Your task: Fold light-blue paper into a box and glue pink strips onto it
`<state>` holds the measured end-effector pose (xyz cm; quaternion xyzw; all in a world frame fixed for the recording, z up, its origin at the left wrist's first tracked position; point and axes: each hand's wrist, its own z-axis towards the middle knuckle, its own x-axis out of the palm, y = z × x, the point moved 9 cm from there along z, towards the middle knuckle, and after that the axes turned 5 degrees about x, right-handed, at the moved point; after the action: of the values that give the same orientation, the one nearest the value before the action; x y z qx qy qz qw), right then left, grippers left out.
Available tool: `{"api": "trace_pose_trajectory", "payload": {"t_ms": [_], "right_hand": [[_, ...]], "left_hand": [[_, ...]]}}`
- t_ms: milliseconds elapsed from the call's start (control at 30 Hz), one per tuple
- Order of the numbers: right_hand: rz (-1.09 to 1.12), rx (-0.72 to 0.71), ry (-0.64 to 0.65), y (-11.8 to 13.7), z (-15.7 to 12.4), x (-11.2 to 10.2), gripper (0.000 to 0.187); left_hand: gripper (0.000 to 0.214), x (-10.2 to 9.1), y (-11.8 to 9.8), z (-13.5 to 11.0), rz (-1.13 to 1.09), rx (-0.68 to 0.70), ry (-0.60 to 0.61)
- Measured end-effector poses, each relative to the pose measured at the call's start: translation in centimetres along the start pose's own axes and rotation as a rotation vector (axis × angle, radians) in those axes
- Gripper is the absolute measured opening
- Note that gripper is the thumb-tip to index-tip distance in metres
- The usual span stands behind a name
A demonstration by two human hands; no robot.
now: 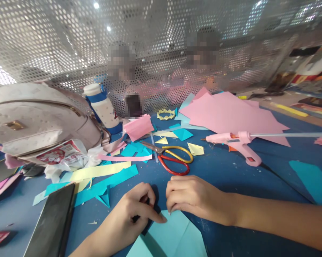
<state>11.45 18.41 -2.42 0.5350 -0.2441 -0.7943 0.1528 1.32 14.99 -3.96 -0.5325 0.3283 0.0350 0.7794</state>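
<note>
A folded sheet of light blue paper (177, 235) lies at the near edge of the view, its top corner between my hands. My left hand (136, 207) has curled fingers, and one digit presses on the paper near that corner. From the right, my right hand (193, 196) comes in with its fingers bent together and their tips at the same corner. Just beyond the hands rest scissors (174, 159) with one yellow and one red handle. A pink glue gun (238, 141) lies to the right, a long clear glue stick in its back.
Paper scraps (104, 171) cover the left middle. A black phone (52, 221) lies at near left. A backpack (38, 125) and a bottle (103, 109) stand behind. Pink sheets (230, 110) and a yellow paper ring (165, 114) lie before a perforated metal panel (161, 35).
</note>
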Motion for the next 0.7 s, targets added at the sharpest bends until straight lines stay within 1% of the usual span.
{"api": "trace_pose_trajectory", "payload": {"t_ms": [100, 233, 333, 467, 600, 700], "right_hand": [[0.045, -0.001, -0.002, -0.04, -0.07, -0.31, 0.022], [-0.01, -0.025, 0.011, 0.06, -0.21, -0.19, 0.024], [0.005, -0.027, 0.0, 0.02, -0.29, -0.35, 0.022], [0.068, -0.003, 0.002, -0.14, -0.31, -0.55, 0.019], [0.042, 0.022, 0.01, -0.29, -0.36, -0.37, 0.023], [0.078, 0.033, 0.007, -0.41, -0.48, -0.39, 0.024]], "left_hand": [[0.054, -0.05, -0.18, -0.06, 0.005, 0.008, -0.001], [0.053, -0.11, -0.22, -0.09, 0.014, 0.003, -0.001], [0.051, -0.15, -0.13, -0.01, 0.02, -0.002, -0.005], [0.051, -0.1, -0.05, 0.08, 0.032, -0.002, -0.002], [0.049, -0.02, 0.02, 0.08, 0.029, -0.006, 0.0], [0.05, -0.06, 0.06, 0.01, 0.023, -0.011, -0.006]]}}
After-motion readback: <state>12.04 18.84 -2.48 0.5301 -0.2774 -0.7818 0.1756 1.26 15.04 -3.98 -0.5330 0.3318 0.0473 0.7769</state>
